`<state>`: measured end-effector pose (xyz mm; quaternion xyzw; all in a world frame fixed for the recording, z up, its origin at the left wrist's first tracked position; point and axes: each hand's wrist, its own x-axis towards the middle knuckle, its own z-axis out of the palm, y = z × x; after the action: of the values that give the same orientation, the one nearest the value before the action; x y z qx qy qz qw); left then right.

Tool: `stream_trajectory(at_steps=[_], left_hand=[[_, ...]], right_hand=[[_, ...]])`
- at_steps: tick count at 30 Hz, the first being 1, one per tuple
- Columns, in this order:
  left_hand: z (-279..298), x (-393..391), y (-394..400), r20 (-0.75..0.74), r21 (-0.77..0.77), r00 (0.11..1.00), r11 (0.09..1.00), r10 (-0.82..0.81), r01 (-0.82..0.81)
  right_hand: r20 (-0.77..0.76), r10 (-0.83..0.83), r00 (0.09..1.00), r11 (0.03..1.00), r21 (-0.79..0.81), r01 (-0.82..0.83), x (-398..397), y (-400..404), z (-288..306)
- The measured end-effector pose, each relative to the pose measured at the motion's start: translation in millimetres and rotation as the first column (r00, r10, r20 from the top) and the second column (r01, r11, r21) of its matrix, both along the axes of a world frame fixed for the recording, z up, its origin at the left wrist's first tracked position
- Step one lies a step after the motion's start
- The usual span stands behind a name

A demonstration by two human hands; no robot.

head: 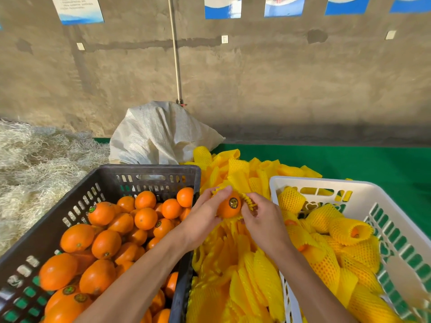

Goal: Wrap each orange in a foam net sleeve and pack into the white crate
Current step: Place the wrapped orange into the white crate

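A smooth round orange [229, 207] with a dark round sticker sits between both hands, above the heap of flat yellow foam net sleeves [245, 276] on the green counter [373, 164]. The left hand [205, 215] cups it, its grip curled round the fruit and a ribbed sleeve edge; the right hand [261, 215] has its grip pinched on the meshy foam net sleeve [249, 201] at the orange's side. Left stands a dark slotted crate [149, 173] of glossy oranges; right, the white crate [326, 185] holds sleeved fruit. Behind lies a woven white sack [161, 134] and pale straw [35, 164].
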<state>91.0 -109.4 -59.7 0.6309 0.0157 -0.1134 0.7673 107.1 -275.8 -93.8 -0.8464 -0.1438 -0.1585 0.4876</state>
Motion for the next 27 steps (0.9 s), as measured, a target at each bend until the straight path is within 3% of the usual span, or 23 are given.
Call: stream_trajectory(at_steps=[3, 6, 9, 13, 16, 19, 24, 27], left_hand=[[2, 0, 3, 0.018, -0.016, 0.999, 0.999, -0.048, 0.049], [-1, 0, 3, 0.092, 0.062, 0.994, 0.997, -0.054, 0.048], [-4, 1, -2, 0.137, 0.175, 0.988, 0.980, 0.073, -0.097], [-8, -1, -8, 0.259, 0.313, 0.942, 0.905, 0.212, -0.290], [-15, 2, -9, 0.356, 0.380, 0.906, 0.850, 0.230, -0.365], [-17, 2, -8, 0.365, 0.278, 0.917, 0.920, 0.165, -0.276], [-11, 4, -3, 0.147, 0.104, 0.981, 0.984, 0.129, -0.145], [-13, 3, -5, 0.191, 0.106, 0.970, 0.980, 0.148, -0.170]], right_hand=[[0.053, -0.041, 0.998, 0.999, -0.013, 0.042, -1, 1, 0], [-0.007, -0.075, 0.997, 0.995, 0.061, 0.076, -1, 0, 1], [0.015, -0.149, 0.989, 0.986, 0.076, 0.147, 1, -5, 6], [0.220, -0.172, 0.960, 0.985, 0.036, 0.168, -9, 1, 15], [0.314, -0.149, 0.938, 0.989, 0.043, 0.143, -20, 12, 16], [0.254, -0.148, 0.956, 0.988, 0.000, 0.153, -22, 16, 14], [0.047, -0.130, 0.990, 0.983, -0.127, 0.135, -20, 17, 6], [0.077, -0.134, 0.988, 0.977, -0.154, 0.145, -17, 16, 4]])
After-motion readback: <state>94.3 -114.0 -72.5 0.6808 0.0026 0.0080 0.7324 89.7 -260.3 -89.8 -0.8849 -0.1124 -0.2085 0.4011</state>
